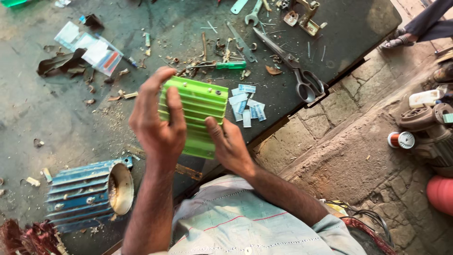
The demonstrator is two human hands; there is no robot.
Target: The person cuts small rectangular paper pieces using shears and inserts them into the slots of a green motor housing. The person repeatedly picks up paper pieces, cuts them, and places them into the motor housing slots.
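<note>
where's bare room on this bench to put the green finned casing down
Barest: the dark bench top left of the left hand, between the crumpled dark rag and the blue ribbed metal motor housing; only small chips lie there. Crowded: the far strip with the green-handled screwdriver, grey steel scissors and paper labels beside the green finned casing.

The left hand (158, 125) and right hand (230, 144) are covering much of the green finned housing (198, 106). Left of it, a rag (28, 238) is running off the bottom edge; small paper labels (246, 106) beside it are staying unreadably tiny.
</note>
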